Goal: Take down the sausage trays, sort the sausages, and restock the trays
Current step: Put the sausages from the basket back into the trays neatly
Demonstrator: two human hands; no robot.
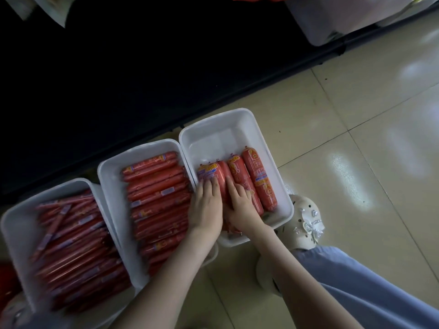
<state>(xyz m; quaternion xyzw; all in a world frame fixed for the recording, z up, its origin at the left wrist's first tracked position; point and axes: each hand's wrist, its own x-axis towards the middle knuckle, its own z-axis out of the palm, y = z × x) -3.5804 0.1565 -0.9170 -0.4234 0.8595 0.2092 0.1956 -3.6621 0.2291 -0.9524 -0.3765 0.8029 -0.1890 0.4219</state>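
Three white trays lie side by side on the tiled floor. The left tray [16,224] is heaped with thin red sausages [76,252]. The middle tray [107,176] holds medium red sausages [156,193] in neat rows. The right tray [213,129] holds a few thick red sausages [259,176] in its near half. My left hand [206,205] lies flat with straight fingers on the leftmost thick sausages. My right hand [240,205] rests beside it, fingers stretched over the sausages next to them. The near ends of those sausages are hidden under my hands.
A dark shelf base [118,91] runs along the far side of the trays. My cream shoe [301,224] stands against the right tray's near corner, my blue trouser leg [368,293] behind it. Beige floor tiles [356,138] stretch to the right.
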